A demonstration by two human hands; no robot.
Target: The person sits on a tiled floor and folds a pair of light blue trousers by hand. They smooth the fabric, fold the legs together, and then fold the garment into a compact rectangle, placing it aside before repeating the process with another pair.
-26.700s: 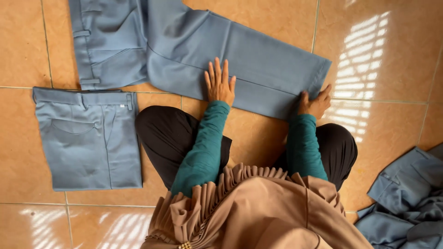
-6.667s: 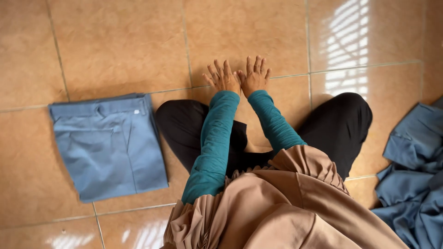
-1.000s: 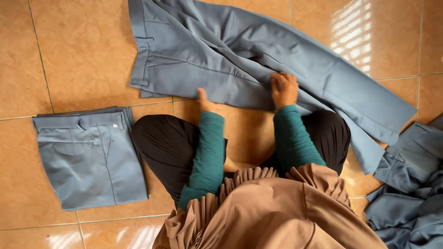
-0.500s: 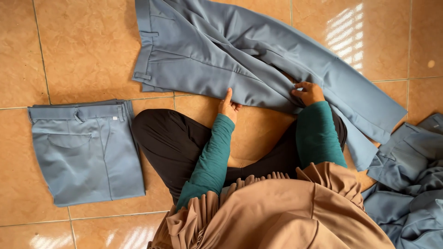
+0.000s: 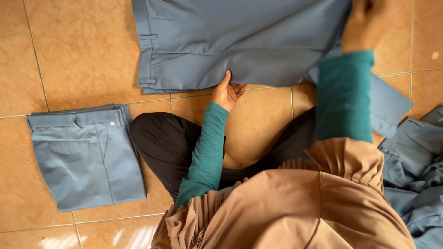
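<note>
On an orange-tiled floor (image 5: 83,55), seen from above, a person sits cross-legged in black trousers, teal sleeves and a tan pleated garment. Spread flat in front of them lies a pair of grey-blue trousers (image 5: 221,41), the waistband with its belt loops toward the left and the legs running off to the right. The left hand (image 5: 228,90) rests at the near edge of these trousers, the thumb lying on the cloth and the fingers curled under the hem — a light pinching grip on the fabric's edge. The right hand (image 5: 362,23) is raised at the upper right, blurred, over the trouser leg; whether its grip is closed on the cloth cannot be told. To the left, just beside the person's knee, lies a second pair of grey-blue trousers folded into a neat rectangle (image 5: 85,154). At the far right edge sits a rumpled heap of the same grey-blue clothing (image 5: 422,170).
</note>
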